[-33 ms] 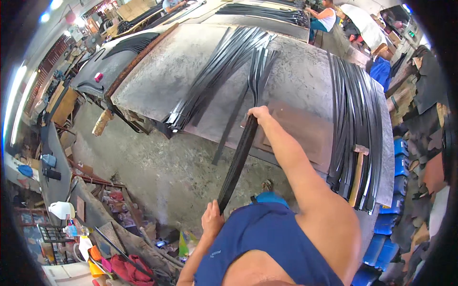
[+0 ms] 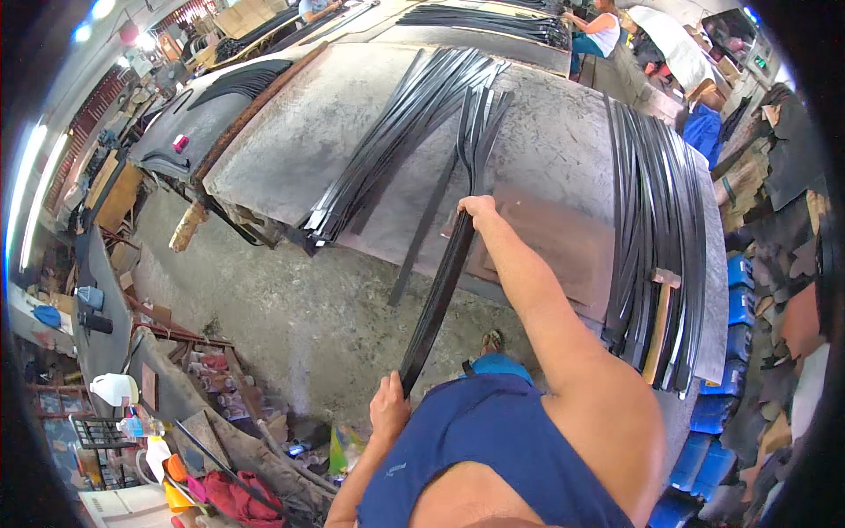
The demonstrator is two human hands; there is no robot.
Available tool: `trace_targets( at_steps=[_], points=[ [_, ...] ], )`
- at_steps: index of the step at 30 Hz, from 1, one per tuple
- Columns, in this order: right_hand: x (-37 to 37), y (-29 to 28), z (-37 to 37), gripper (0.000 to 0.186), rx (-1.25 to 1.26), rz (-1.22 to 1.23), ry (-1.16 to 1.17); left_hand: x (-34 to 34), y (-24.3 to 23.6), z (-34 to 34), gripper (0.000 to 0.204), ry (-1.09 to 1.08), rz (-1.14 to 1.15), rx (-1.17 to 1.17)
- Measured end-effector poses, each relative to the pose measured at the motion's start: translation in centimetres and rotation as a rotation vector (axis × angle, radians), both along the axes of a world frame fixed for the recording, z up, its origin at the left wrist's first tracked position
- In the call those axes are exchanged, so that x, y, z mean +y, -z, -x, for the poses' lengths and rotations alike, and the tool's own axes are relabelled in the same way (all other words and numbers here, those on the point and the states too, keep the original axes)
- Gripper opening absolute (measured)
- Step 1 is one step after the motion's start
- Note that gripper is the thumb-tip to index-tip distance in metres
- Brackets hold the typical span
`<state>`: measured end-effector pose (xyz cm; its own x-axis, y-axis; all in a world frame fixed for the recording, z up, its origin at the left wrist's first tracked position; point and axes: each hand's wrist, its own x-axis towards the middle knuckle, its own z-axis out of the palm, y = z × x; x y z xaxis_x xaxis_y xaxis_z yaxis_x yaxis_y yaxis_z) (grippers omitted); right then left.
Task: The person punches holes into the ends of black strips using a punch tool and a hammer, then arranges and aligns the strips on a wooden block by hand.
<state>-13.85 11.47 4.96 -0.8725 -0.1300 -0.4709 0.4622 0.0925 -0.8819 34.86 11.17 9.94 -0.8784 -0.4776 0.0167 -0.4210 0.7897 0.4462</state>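
My right hand [image 2: 476,209] is closed round a bundle of long black strips [image 2: 438,295] near the middle of the grey worktable [image 2: 255,141]; the bundle's far ends fan out on the tabletop. Down by my torso, my left hand [image 2: 390,407] grips the bundle's near end. A loose dark strip [image 2: 411,264] lies alongside, hanging past the table edge. Farther left, a slanting pile of glossy strips [image 2: 387,132] rests on the table. At the right are more long strips [image 2: 647,202] and a wooden-handled hammer [image 2: 656,330]. A brown board [image 2: 554,255] lies under my right forearm.
A second bench [image 2: 189,128] with curved dark pieces stands left. Two people [image 2: 595,35] [image 2: 317,11] are at the far tables. Blue containers [image 2: 713,458] line the right side beside hanging dark sheets. A cluttered low bench [image 2: 158,378] runs along the lower left; concrete floor [image 2: 290,326] shows between.
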Motion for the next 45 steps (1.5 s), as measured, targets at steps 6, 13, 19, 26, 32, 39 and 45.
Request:
trace_targets(
  at_steps=[6, 13, 19, 26, 32, 39, 45],
  points=[
    [2.5, -0.9, 9.7, 0.022, 0.032, 0.083, 0.039, 0.7, 2.9, -1.5, 0.053, -0.100, 0.065, -0.220],
    [10.7, -3.3, 20.9, 0.012, 0.058, 0.121, 0.055, 2.3, 9.6, -2.3, 0.041, -0.067, 0.190, -0.187],
    [13.9, -1.9, 25.4, 0.018, 0.037, 0.279, -0.005, 4.2, 7.2, 3.1, 0.040, -0.069, 0.130, -0.288],
    [12.4, -0.2, 26.7, 0.027, 0.293, -0.071, 0.061, 5.4, 4.3, 7.5, 0.039, -0.130, 0.099, -0.347],
    [13.2, 0.7, 25.9, 0.024, 0.072, 0.324, 0.093, 7.0, 2.2, 9.6, 0.038, -0.225, 0.094, -0.356],
    [17.5, -0.5, 29.7, 0.027, 0.225, 0.294, 0.042, 6.4, 1.0, 12.6, 0.036, -0.203, 0.047, -0.338],
    [18.1, -11.8, 31.5, 0.031, 0.432, 0.393, 0.116, 4.9, 0.9, 15.7, 0.035, -0.136, -0.013, -0.302]
  ],
)
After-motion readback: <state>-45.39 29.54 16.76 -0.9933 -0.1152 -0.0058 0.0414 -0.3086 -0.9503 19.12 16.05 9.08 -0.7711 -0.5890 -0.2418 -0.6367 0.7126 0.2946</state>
